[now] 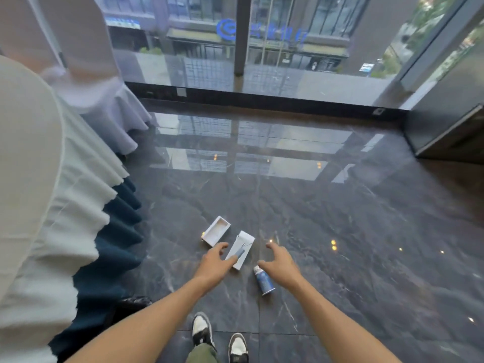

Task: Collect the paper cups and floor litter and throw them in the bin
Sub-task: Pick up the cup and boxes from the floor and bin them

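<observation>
Three pieces of litter lie on the dark marble floor in front of my feet. A small open white box tray [216, 231] is farthest left. A white carton with a grey picture [241, 248] lies beside it. A blue and white tube [264, 280] lies nearer to me. My left hand [215, 263] hovers open over the lower left edge of the carton, fingers spread. My right hand [279, 262] is open too, just right of the carton and above the tube, holding nothing. No bin or paper cup is in view.
A table with a white cloth over a dark blue skirt [52, 195] fills the left side. A white-covered chair [86, 74] stands behind it. Glass walls [262, 48] close the far side, with a dark door frame [450, 132] on the right. My shoes [220, 336] are at the bottom.
</observation>
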A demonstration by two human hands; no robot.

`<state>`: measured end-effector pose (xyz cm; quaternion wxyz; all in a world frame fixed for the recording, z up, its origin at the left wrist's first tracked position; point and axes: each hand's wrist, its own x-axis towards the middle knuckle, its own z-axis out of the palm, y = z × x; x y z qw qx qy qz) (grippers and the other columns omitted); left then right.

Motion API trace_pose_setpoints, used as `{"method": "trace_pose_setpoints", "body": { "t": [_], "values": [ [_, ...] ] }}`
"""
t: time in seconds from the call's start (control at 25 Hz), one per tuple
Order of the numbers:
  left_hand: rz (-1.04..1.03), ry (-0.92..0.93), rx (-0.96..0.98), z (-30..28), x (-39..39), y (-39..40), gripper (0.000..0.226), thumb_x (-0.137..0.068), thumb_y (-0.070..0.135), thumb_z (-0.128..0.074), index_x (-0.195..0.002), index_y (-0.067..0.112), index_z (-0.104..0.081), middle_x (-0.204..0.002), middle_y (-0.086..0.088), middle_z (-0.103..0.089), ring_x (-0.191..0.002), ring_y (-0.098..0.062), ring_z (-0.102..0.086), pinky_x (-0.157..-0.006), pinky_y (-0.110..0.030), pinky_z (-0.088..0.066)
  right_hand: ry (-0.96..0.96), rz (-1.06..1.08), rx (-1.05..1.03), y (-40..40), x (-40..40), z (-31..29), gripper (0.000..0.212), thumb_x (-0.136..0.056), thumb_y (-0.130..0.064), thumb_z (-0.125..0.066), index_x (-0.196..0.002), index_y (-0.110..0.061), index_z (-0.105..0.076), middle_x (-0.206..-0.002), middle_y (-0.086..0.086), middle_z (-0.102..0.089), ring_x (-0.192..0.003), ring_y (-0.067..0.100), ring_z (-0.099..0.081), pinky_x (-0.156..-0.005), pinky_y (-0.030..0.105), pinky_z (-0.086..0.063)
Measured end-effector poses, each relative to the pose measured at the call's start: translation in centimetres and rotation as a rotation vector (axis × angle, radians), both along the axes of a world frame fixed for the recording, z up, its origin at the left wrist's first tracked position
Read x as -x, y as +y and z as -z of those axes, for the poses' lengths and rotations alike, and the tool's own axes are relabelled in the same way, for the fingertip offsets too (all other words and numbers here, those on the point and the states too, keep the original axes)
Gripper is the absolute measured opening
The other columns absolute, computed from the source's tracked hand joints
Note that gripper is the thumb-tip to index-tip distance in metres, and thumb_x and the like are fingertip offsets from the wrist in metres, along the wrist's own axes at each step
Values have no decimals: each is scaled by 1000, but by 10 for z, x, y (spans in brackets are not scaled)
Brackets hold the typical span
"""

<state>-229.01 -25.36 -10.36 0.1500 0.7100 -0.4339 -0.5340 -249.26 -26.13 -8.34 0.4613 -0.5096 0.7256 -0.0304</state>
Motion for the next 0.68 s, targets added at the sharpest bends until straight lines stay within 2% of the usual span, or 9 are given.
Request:
{"method": "trace_pose_setpoints", "body": {
  "t": [0.12,0.2,0.32,0.52,0.68],
  "values": [
    [115,-12,78,13,20,-36,59,-95,23,-74,-148,10,-54,-145,-6,-61,-135,-21,-56,-97,-18,-35,93,10,12,-15,24,14,73,-90,-35,-68,-156,-21,-39,-154,11,-42,-143,29,-42,-116,38,-37],
    [186,-35,81,28,28,-55,66,-94,27,-75,-152,11,-49,-153,-6,-55,-141,-22,-51,-104,-21,-36,150,6,6,-22,37,28,76,-91,-35,-67,-157,-19,-33,-156,12,-37,-144,31,-39,-118,41,-35],
    [253,-59,54,58,34,-84,82,-89,43,-78,-158,15,-42,-160,-5,-48,-147,-22,-44,-118,-33,-35,199,10,-5,-40,50,56,82,-91,-38,-68,-160,-15,-28,-157,13,-34,-146,33,-37,-118,40,-33],
    [331,-105,-14,116,48,-117,91,-84,38,-81,-160,15,-37,-161,-7,-44,-148,-24,-43,-118,-36,-35,208,31,-69,-64,65,120,85,-90,-36,-69,-160,-16,-25,-161,13,-30,-146,35,-35,-118,45,-36],
    [350,-113,-18,197,73,-140,93,-78,40,-83,-158,19,-40,-157,-4,-48,-144,-24,-48,-116,-40,-41,177,43,-116,-87,87,212,88,-92,-37,-68,-163,-18,-19,-166,10,-23,-150,32,-31,-116,46,-37]
  ]
}}
